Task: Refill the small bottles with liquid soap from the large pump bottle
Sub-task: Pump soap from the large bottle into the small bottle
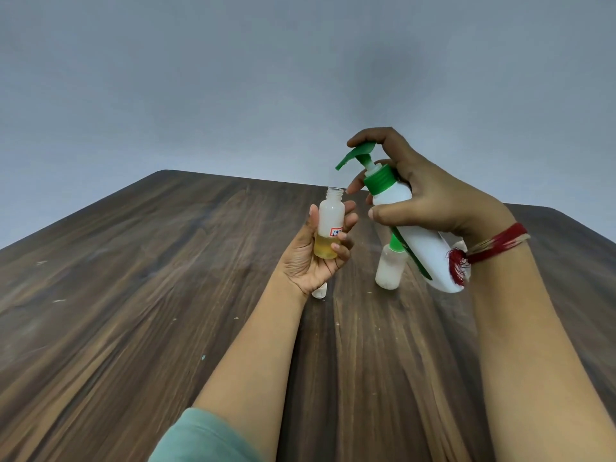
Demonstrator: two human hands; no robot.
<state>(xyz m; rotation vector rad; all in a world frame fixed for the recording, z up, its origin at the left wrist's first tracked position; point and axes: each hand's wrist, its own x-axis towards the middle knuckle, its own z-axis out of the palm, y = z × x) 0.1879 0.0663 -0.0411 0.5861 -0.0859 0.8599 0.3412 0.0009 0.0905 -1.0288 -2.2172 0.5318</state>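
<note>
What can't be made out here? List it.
Head view only.
The label on the held small bottle: partly under left hand fingers, too small to read.
Top of the standing small bottle: behind the large pump bottle.
The white piece: mostly behind that hand's wrist.

Dark wood-grain bench [166, 295] with rounded far corners, its surface dotted with small pale specks [58, 300]. A small white plastic bottle [388, 273] stands upright on it. To the bottle's left, apart from it, sits a small white cap-like piece [319, 291], partly hidden from view.
</note>
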